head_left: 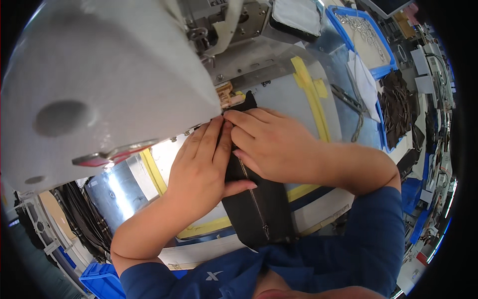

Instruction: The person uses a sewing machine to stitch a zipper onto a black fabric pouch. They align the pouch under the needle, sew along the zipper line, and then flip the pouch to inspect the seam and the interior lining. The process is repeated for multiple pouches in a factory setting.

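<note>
Your black zippered fabric (pixel 277 210) runs back at you: left hand (pixel 200 167) flat, right hand (pixel 276 143) curled, can't tell if pinching.

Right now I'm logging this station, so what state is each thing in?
Black fabric: laid out, under both hands
Metal zipper: lengthwise along the fabric, partly covered
Left hand: fingers extended, thumb apart
Right hand: fingers bent
Machine: running or stopped, cannot tell
Blue tray: holding metal pieces
Dark pieces: heaped

Dark blue short-sleeved shirt (pixel 318 264) with small white angular chest emblem (pixel 215 275), bare hands (pixel 196 167).
</note>
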The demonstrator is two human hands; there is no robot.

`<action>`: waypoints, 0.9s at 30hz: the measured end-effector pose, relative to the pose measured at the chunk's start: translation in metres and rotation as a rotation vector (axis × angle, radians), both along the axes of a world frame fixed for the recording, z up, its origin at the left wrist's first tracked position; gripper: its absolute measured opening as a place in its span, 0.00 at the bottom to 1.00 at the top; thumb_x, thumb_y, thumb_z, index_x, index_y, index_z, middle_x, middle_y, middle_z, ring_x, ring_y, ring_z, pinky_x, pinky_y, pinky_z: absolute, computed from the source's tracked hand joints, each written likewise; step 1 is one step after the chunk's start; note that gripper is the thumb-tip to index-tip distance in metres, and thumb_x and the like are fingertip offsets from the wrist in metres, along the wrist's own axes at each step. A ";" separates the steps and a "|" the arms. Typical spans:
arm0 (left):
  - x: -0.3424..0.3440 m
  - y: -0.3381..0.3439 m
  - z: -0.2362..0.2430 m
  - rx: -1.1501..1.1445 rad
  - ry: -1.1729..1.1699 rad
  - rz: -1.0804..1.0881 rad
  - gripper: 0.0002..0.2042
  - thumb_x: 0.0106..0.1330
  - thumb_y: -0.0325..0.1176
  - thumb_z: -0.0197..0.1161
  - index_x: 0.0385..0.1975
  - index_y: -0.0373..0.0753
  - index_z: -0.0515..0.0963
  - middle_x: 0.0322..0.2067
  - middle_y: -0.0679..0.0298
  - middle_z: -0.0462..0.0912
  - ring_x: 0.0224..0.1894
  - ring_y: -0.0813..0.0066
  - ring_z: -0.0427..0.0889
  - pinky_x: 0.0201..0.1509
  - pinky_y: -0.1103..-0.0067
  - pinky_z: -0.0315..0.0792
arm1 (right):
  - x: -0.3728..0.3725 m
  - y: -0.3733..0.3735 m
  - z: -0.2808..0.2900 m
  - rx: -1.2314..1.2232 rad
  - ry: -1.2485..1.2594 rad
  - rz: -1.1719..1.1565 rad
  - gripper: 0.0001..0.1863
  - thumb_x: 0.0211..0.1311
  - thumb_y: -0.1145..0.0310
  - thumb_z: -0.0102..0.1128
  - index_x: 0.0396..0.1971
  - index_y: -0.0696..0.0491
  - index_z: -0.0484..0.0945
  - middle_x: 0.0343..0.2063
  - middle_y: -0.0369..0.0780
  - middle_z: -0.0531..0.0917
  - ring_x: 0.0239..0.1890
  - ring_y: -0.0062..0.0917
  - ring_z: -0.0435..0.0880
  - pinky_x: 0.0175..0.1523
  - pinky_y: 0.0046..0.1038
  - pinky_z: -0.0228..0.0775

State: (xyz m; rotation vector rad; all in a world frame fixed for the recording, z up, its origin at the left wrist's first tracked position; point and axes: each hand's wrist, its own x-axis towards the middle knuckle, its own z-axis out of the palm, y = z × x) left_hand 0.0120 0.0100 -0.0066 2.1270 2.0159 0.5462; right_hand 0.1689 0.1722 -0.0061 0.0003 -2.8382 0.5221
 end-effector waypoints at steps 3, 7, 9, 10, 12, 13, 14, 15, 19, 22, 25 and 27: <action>0.000 0.001 0.000 -0.011 0.012 -0.002 0.54 0.46 0.61 0.81 0.64 0.20 0.74 0.66 0.36 0.74 0.66 0.38 0.77 0.72 0.56 0.72 | 0.001 0.001 -0.001 0.049 -0.042 0.005 0.18 0.68 0.65 0.64 0.50 0.62 0.81 0.56 0.51 0.83 0.55 0.38 0.83 0.64 0.34 0.75; 0.001 0.004 0.004 -0.010 0.014 -0.010 0.51 0.49 0.60 0.79 0.63 0.19 0.75 0.65 0.36 0.75 0.65 0.39 0.78 0.71 0.56 0.74 | 0.002 0.002 0.002 -0.028 -0.100 -0.009 0.18 0.70 0.65 0.62 0.51 0.63 0.81 0.57 0.51 0.83 0.56 0.38 0.83 0.64 0.34 0.75; 0.000 0.004 0.004 -0.011 0.009 -0.008 0.51 0.49 0.60 0.79 0.64 0.19 0.75 0.65 0.36 0.76 0.64 0.39 0.78 0.70 0.56 0.74 | 0.003 0.003 0.003 -0.048 -0.129 -0.003 0.18 0.71 0.65 0.62 0.51 0.63 0.81 0.58 0.51 0.83 0.56 0.39 0.83 0.65 0.34 0.75; 0.001 0.004 0.004 -0.014 0.006 -0.005 0.51 0.49 0.59 0.79 0.64 0.19 0.75 0.65 0.36 0.76 0.64 0.39 0.79 0.70 0.56 0.74 | 0.003 0.004 0.003 -0.045 -0.107 -0.001 0.18 0.71 0.64 0.62 0.52 0.63 0.81 0.58 0.51 0.83 0.56 0.39 0.83 0.65 0.35 0.75; 0.001 0.004 0.004 -0.015 0.007 -0.003 0.51 0.49 0.59 0.79 0.64 0.20 0.75 0.65 0.37 0.76 0.64 0.40 0.79 0.70 0.57 0.74 | 0.004 0.004 0.002 -0.041 -0.063 0.001 0.19 0.71 0.64 0.62 0.52 0.63 0.80 0.58 0.51 0.83 0.56 0.39 0.83 0.65 0.35 0.75; 0.001 0.005 0.004 -0.013 0.010 -0.003 0.51 0.49 0.59 0.79 0.64 0.20 0.75 0.65 0.38 0.76 0.63 0.41 0.79 0.69 0.57 0.74 | 0.004 0.005 0.002 -0.044 -0.068 0.002 0.19 0.71 0.64 0.62 0.52 0.64 0.80 0.58 0.51 0.82 0.56 0.39 0.83 0.65 0.36 0.75; 0.001 0.005 0.004 -0.011 0.014 -0.003 0.51 0.49 0.59 0.79 0.65 0.20 0.75 0.65 0.38 0.77 0.63 0.41 0.80 0.69 0.58 0.74 | 0.005 0.005 0.003 -0.046 -0.074 0.003 0.19 0.71 0.64 0.63 0.52 0.64 0.80 0.58 0.51 0.82 0.56 0.40 0.83 0.65 0.36 0.75; 0.001 0.005 0.004 -0.016 0.008 -0.002 0.52 0.48 0.60 0.80 0.65 0.20 0.74 0.65 0.38 0.76 0.64 0.40 0.79 0.70 0.57 0.74 | 0.004 0.006 0.004 -0.051 -0.076 0.004 0.19 0.71 0.64 0.63 0.52 0.64 0.80 0.59 0.51 0.82 0.56 0.40 0.83 0.65 0.36 0.75; 0.002 0.003 0.003 -0.033 -0.014 0.004 0.55 0.46 0.62 0.81 0.65 0.20 0.74 0.65 0.36 0.76 0.65 0.38 0.78 0.72 0.56 0.72 | 0.004 0.006 0.008 -0.108 -0.124 0.009 0.19 0.71 0.64 0.64 0.53 0.64 0.80 0.59 0.51 0.82 0.57 0.40 0.82 0.65 0.36 0.75; 0.002 0.002 0.003 -0.029 -0.020 0.006 0.54 0.46 0.62 0.81 0.65 0.20 0.74 0.65 0.36 0.76 0.65 0.37 0.78 0.72 0.56 0.72 | 0.003 0.005 0.006 -0.079 -0.093 0.014 0.19 0.70 0.65 0.64 0.52 0.64 0.80 0.57 0.51 0.82 0.57 0.39 0.82 0.65 0.35 0.75; 0.001 0.002 0.002 -0.003 -0.021 -0.004 0.54 0.46 0.62 0.81 0.65 0.20 0.74 0.66 0.36 0.75 0.66 0.37 0.77 0.72 0.56 0.72 | 0.003 0.005 0.007 -0.043 -0.107 0.029 0.19 0.70 0.64 0.64 0.51 0.64 0.81 0.56 0.50 0.83 0.57 0.39 0.82 0.64 0.34 0.75; 0.000 0.001 0.001 0.009 -0.016 -0.013 0.54 0.46 0.62 0.81 0.65 0.20 0.74 0.66 0.36 0.75 0.66 0.37 0.77 0.72 0.55 0.72 | 0.003 0.005 0.011 -0.062 -0.165 0.019 0.19 0.69 0.64 0.65 0.51 0.63 0.81 0.56 0.50 0.83 0.56 0.39 0.82 0.64 0.34 0.75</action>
